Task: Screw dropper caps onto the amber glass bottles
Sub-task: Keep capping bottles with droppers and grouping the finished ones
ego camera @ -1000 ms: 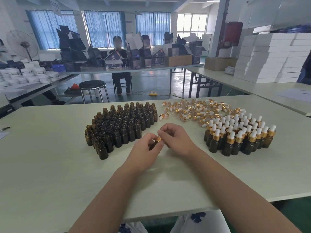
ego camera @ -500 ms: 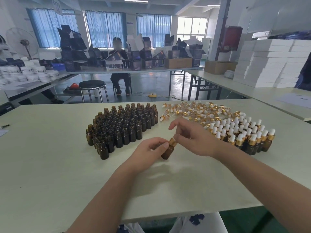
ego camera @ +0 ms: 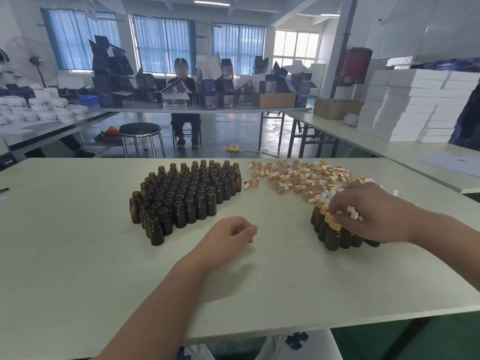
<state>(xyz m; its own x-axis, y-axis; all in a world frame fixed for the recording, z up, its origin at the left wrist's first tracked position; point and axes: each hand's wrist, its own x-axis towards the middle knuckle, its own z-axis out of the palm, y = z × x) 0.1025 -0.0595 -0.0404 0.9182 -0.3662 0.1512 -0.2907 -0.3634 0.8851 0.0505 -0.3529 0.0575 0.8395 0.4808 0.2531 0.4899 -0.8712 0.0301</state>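
A dense cluster of uncapped amber bottles (ego camera: 187,198) stands left of centre on the white table (ego camera: 78,255). Loose gold-collared dropper caps (ego camera: 291,178) with white bulbs lie in a pile at the back right. In front of that pile stands a group of capped bottles (ego camera: 318,216). My right hand (ego camera: 368,214) reaches over this group, its fingertips curled round the top of the front capped bottle (ego camera: 333,239), which stands on the table against the others. Resting on the table in the middle, my left hand (ego camera: 228,236) has loosely curled fingers and holds nothing.
The table's front edge runs close to my body. Beyond the far edge are a black stool (ego camera: 140,129), a seated person (ego camera: 185,105) at a table of dark boxes, and stacked white boxes (ego camera: 413,105) on the right-hand table.
My left hand has let go of the bottle and stays in the middle. My right hand has moved right with the capped bottle to the group of capped bottles.
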